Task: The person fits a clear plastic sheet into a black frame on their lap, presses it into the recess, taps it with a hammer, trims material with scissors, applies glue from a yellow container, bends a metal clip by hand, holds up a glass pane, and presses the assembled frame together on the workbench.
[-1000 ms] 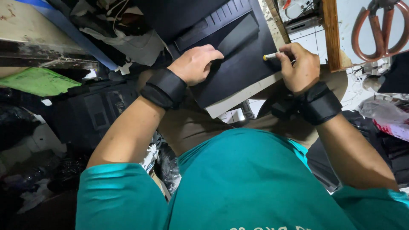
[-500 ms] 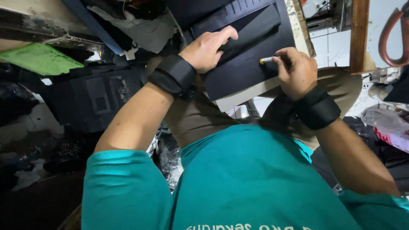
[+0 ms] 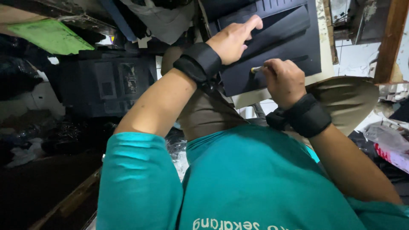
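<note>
A dark navy piece of material [image 3: 277, 38] with a sewn strip lies on a pale board [image 3: 255, 97] across my lap. My left hand [image 3: 232, 40] rests flat on it, fingers stretched toward its far side. My right hand [image 3: 283, 81] is closed around a small yellowish-white marking stick [image 3: 256, 69], whose tip touches the near part of the dark piece. Both wrists carry black bands. My teal shirt fills the bottom of the view.
A green sheet [image 3: 51, 36] lies at the upper left above a black box-like machine [image 3: 106, 85]. A wooden post [image 3: 390, 38] stands at the right edge. Crumpled plastic and packaging [image 3: 390, 142] lie at the lower right. Dark clutter fills the left side.
My left hand has slid farther up the dark piece with its fingers extended. My right hand with the marking stick has moved left, closer to the near edge. The view has tilted.
</note>
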